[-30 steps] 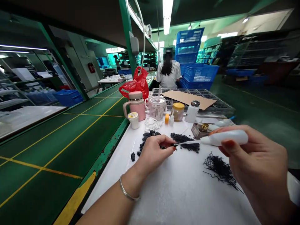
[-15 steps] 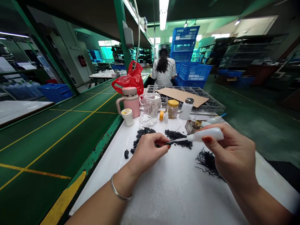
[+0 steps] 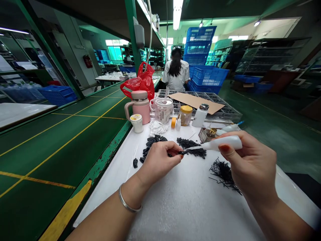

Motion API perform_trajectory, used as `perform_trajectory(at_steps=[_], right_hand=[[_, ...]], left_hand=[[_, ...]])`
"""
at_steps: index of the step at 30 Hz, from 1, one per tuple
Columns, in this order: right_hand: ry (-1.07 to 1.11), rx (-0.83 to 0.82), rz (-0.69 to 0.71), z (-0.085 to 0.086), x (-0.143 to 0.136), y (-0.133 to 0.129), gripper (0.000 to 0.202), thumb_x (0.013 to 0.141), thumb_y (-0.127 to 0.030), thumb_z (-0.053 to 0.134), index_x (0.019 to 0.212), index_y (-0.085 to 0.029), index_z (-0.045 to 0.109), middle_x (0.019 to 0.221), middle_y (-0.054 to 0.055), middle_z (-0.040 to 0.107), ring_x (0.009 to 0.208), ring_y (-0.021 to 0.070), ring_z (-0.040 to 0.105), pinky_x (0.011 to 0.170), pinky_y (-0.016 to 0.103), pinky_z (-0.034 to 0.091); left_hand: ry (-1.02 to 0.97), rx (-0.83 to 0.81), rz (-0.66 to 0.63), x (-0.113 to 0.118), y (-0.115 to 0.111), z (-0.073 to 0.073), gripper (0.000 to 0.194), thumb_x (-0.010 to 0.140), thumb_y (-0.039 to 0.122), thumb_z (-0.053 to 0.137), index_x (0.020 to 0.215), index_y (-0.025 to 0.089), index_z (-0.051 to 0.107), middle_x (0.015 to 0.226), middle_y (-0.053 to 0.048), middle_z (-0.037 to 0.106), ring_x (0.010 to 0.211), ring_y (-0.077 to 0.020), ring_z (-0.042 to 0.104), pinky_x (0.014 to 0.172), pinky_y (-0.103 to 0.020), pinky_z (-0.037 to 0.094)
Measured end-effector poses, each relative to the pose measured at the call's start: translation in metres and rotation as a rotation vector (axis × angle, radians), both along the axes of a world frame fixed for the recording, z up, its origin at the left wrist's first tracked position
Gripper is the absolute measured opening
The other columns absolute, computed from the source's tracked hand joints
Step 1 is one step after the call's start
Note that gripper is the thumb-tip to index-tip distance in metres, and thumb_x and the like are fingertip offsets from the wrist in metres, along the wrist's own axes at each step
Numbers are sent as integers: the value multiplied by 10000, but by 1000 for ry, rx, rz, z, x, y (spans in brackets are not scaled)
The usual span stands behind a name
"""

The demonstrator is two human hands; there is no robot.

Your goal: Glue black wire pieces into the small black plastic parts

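Between thumb and fingertips, my left hand (image 3: 163,156) pinches a small black part (image 3: 183,152), mostly hidden by the fingers. My right hand (image 3: 253,162) grips a white squeeze bottle (image 3: 224,143) with a long thin nozzle, tilted so the tip points left at the black part. Whether the tip touches it I cannot tell. Behind my left hand lies a pile of black curved pieces (image 3: 151,143). A heap of small black rings (image 3: 187,143) sits beyond the nozzle. Thin black pins (image 3: 223,172) are heaped beside my right hand.
Along the back of the white table (image 3: 170,207) stand a pink mug (image 3: 141,112), a white tub (image 3: 136,124), a clear lidded cup (image 3: 163,110), a yellow-lidded jar (image 3: 186,116) and a white pump bottle (image 3: 200,116). A green conveyor (image 3: 62,147) runs at left. A person (image 3: 176,72) sits ahead.
The bottle and right hand have shifted slightly right, and more of the black part shows at the left fingertips. The left hand keeps its pinch. The camera view has moved slightly.
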State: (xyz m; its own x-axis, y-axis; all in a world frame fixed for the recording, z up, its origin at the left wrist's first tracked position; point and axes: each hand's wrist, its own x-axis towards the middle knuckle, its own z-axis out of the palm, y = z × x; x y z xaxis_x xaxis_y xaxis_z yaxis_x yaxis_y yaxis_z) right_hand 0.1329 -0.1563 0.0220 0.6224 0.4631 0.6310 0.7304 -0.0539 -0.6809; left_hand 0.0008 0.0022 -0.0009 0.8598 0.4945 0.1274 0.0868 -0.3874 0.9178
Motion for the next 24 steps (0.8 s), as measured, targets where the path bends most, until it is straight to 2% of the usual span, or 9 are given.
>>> perform_trajectory(at_steps=[7,16,24], right_hand=[[-34,9,-5,2,-1,1,209,821,-440,664,824,-231,673,736,-5,621,625,155,514,489,258,358],[-7,18,1,-2,2,2,219,817,-440,665,819,-222,666,653,-15,558,531,129,443,447,249,320],[7,25,-2,-3,3,4,234,811,-446,674,813,-213,662,613,-25,538,517,117,436,439,242,318]], left_hand=[[7,15,0,0,0,1,138,758,169,617,868,148,697,796,-8,653,695,-102,581,579,-153,419],[-8,14,-8,-1,1,-2,145,758,198,614,867,147,696,811,-22,657,703,-113,583,580,-160,428],[-12,31,-7,-1,0,-1,135,759,187,615,861,152,697,814,-10,658,711,-108,584,590,-158,430]])
